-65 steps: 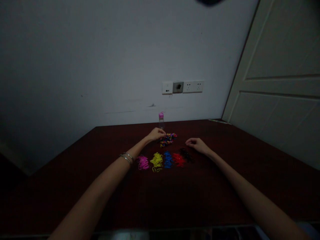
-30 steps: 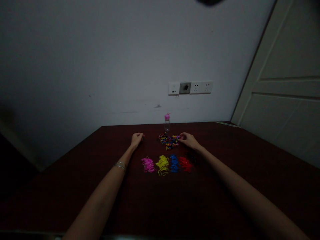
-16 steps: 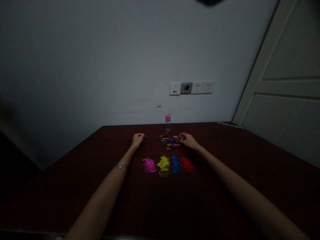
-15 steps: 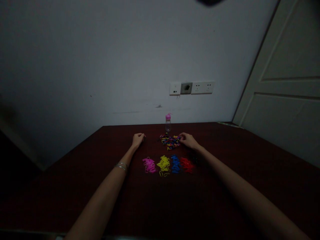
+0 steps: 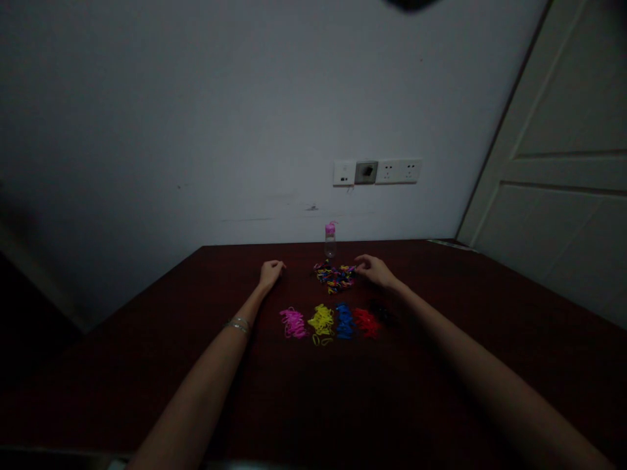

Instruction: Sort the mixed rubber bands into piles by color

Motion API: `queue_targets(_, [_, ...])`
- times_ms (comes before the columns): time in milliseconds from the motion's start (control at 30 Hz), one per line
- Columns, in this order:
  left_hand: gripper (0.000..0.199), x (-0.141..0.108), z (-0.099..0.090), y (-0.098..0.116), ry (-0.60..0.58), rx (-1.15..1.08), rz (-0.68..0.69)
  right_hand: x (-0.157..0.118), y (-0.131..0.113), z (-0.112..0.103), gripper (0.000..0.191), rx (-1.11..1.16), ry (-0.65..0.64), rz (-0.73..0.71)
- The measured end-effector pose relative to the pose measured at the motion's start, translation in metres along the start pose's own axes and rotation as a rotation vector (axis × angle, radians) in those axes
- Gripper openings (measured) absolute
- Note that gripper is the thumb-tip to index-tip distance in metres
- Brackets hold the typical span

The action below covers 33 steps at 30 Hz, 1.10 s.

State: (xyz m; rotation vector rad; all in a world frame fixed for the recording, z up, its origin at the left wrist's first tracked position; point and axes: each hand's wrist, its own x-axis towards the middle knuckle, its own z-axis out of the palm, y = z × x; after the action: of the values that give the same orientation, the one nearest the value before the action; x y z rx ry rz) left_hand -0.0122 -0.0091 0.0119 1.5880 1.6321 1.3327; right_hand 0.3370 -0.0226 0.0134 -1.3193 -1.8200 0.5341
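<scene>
On the left of the table, my left hand rests closed in a loose fist, nothing showing in it. My right hand is at the right edge of a mixed pile of coloured rubber bands, its fingers curled and the fingertips close together; what they hold, if anything, is too small to make out. Nearer to me lie sorted heaps in a row: pink rubber bands, yellow rubber bands, blue rubber bands and red rubber bands. A dark heap, hard to see, sits beside the red one.
A small clear bottle with a pink cap stands behind the mixed pile. The dark red table meets a wall with socket plates. To the right is a white panelled door. Light is dim.
My right hand has shifted slightly to the right and up, away from the mixed pile's edge. The left hand stays where it was.
</scene>
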Motion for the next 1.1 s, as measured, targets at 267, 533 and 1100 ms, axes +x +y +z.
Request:
queue_targets(267, [0.024,-0.002,-0.001,0.002,-0.004,0.026,-0.004,-0.005,-0.014,-0.02,0.032,0.098,-0.001,0.027])
queue_targets(533, [0.024,-0.005,-0.003,0.006,-0.007,0.094,0.017,-0.021,-0.018,-0.037,0.034,0.103,-0.01,0.032])
queue_targets(1100, [0.024,0.001,-0.001,-0.001,-0.012,0.147,0.051,-0.079,-0.021,-0.059,0.039,0.16,-0.407,0.127])
